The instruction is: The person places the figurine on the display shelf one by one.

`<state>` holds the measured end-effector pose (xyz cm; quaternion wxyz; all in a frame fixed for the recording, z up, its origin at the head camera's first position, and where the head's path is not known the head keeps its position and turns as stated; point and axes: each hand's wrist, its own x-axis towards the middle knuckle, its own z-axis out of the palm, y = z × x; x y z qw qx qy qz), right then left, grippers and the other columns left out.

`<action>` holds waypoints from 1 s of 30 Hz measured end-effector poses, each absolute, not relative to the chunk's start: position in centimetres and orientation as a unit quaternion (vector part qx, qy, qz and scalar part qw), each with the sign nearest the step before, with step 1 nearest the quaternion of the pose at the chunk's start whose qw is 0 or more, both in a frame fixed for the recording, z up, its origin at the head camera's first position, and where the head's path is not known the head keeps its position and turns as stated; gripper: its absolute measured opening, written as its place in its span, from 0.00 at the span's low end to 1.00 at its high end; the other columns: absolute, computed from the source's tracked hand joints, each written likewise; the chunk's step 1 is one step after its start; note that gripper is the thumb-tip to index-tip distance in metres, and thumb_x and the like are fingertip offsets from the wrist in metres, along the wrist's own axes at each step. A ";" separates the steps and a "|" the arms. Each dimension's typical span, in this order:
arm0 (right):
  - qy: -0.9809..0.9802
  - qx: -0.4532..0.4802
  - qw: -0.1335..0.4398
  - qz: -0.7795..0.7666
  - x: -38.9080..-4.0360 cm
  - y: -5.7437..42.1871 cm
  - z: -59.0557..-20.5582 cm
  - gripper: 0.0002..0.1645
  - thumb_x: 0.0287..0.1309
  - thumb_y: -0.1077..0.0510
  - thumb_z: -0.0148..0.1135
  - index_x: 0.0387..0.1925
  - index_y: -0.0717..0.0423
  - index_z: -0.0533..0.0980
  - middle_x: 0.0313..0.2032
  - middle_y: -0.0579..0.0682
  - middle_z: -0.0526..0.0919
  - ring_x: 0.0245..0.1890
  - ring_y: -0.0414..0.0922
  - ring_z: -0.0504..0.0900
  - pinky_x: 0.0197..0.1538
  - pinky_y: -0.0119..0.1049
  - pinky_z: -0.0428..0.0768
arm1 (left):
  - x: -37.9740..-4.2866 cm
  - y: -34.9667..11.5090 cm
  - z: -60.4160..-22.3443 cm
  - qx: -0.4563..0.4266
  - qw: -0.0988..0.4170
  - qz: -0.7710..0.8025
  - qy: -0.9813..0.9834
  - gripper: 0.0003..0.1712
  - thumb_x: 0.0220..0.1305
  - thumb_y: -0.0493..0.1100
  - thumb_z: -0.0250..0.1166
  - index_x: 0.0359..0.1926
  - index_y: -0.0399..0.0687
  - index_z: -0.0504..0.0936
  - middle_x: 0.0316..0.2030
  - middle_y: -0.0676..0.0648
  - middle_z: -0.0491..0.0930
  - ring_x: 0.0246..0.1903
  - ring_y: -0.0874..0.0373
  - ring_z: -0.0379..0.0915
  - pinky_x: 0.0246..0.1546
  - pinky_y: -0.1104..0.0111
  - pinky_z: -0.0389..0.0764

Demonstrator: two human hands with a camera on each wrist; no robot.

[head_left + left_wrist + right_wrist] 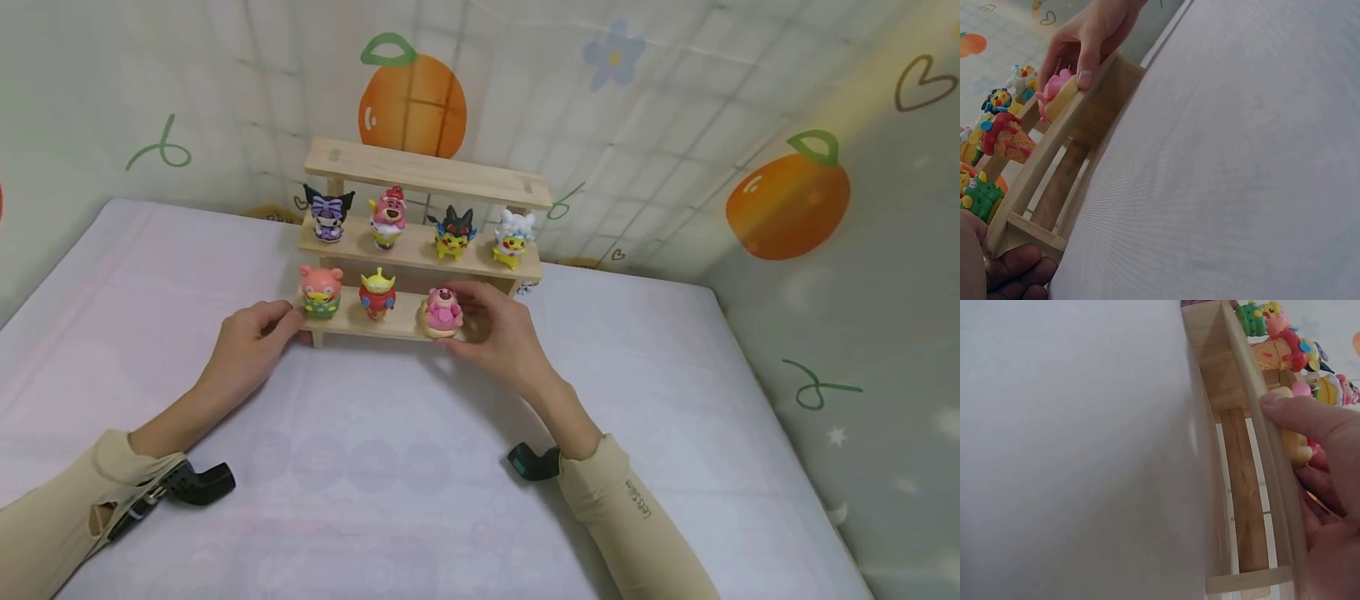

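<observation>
A three-tier wooden display shelf (367,327) stands on the cloth-covered table. My right hand (506,333) holds a pink bear figurine (442,313) at the right part of the lowest tier, thumb in front and fingers behind. In the right wrist view the thumb (1297,412) lies against the figurine's pale yellow base (1296,447). My left hand (251,342) grips the left end of the shelf, its curled fingers (1016,269) around the end support. Beside that hand sit a pink-headed figurine in green (321,293) and a three-eyed green figurine in red (377,295).
On the middle tier stand a purple-and-black figurine (328,215), a pink bear on a cone (387,218), a black-hooded yellow figurine (452,235) and a white-hooded one (513,239). The top board (427,171) bears nothing. A patterned curtain (525,92) hangs behind.
</observation>
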<state>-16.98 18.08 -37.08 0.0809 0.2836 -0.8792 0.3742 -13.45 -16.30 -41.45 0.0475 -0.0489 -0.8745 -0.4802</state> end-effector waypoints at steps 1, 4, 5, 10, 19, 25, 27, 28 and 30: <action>-0.880 0.284 0.083 0.372 -17.0 18.1 -37.1 0.42 0.48 0.59 0.86 0.65 0.52 0.77 0.60 0.47 0.85 0.58 0.44 0.85 0.64 0.41 0.80 | -13.4 -16.3 -41.5 -0.049 0.047 -0.480 -0.875 0.23 0.82 0.52 0.52 0.44 0.42 0.88 0.40 0.41 0.85 0.40 0.51 0.68 0.38 0.66 0.64; -0.882 0.284 0.086 0.367 -17.0 18.2 -37.1 0.41 0.48 0.59 0.86 0.65 0.53 0.78 0.59 0.48 0.85 0.57 0.44 0.85 0.63 0.42 0.80 | -13.4 -16.3 -41.4 -0.048 0.048 -0.480 -0.875 0.23 0.82 0.52 0.52 0.44 0.42 0.88 0.40 0.41 0.84 0.40 0.51 0.68 0.37 0.66 0.64; -0.882 0.284 0.086 0.366 -17.0 18.2 -37.0 0.42 0.48 0.59 0.86 0.65 0.53 0.78 0.59 0.48 0.86 0.57 0.44 0.85 0.63 0.42 0.80 | -13.4 -16.3 -41.4 -0.048 0.049 -0.480 -0.875 0.23 0.82 0.52 0.52 0.43 0.42 0.88 0.40 0.41 0.84 0.40 0.51 0.68 0.37 0.66 0.64; -0.877 0.275 0.080 0.385 -16.9 18.4 -36.7 0.42 0.49 0.57 0.86 0.65 0.55 0.76 0.58 0.49 0.86 0.57 0.45 0.85 0.62 0.42 0.82 | -13.5 -16.4 -41.6 -0.047 0.048 -0.479 -0.875 0.23 0.82 0.53 0.52 0.44 0.43 0.88 0.41 0.41 0.84 0.40 0.51 0.67 0.37 0.66 0.64; -0.803 0.234 0.208 0.508 -16.8 19.9 -34.8 0.16 0.61 0.62 0.76 0.49 0.60 0.83 0.46 0.54 0.88 0.45 0.44 0.86 0.49 0.39 0.86 | -13.6 -16.4 -41.7 -0.048 0.045 -0.480 -0.875 0.23 0.82 0.53 0.53 0.44 0.43 0.88 0.41 0.40 0.85 0.40 0.51 0.67 0.37 0.66 0.63; -0.773 0.191 0.271 0.541 -17.4 22.2 -33.4 0.13 0.64 0.68 0.70 0.49 0.67 0.83 0.44 0.62 0.87 0.44 0.41 0.86 0.48 0.32 0.84 | -13.6 -16.4 -41.7 -0.048 0.050 -0.480 -0.874 0.23 0.82 0.53 0.53 0.42 0.43 0.88 0.40 0.40 0.85 0.39 0.51 0.67 0.37 0.65 0.64; -0.768 0.176 0.287 0.545 -17.7 23.4 -32.9 0.12 0.65 0.68 0.69 0.49 0.67 0.83 0.44 0.62 0.87 0.44 0.42 0.87 0.49 0.32 0.83 | -13.6 -16.4 -41.7 -0.048 0.051 -0.481 -0.874 0.23 0.82 0.53 0.53 0.41 0.43 0.88 0.40 0.41 0.84 0.39 0.51 0.67 0.37 0.65 0.64; -0.768 0.167 0.294 0.545 -17.9 24.1 -32.8 0.12 0.65 0.67 0.69 0.49 0.67 0.83 0.43 0.62 0.87 0.44 0.42 0.88 0.50 0.33 0.83 | -13.6 -16.4 -41.7 -0.048 0.052 -0.481 -0.874 0.23 0.82 0.53 0.53 0.41 0.43 0.88 0.40 0.41 0.84 0.39 0.51 0.67 0.37 0.65 0.64; -0.774 0.145 0.302 0.537 -18.3 25.7 -32.6 0.12 0.66 0.65 0.69 0.49 0.66 0.83 0.44 0.58 0.88 0.45 0.42 0.88 0.50 0.31 0.83 | -13.6 -16.4 -41.7 -0.048 0.052 -0.482 -0.873 0.23 0.82 0.52 0.53 0.41 0.43 0.88 0.39 0.41 0.84 0.39 0.51 0.67 0.38 0.65 0.64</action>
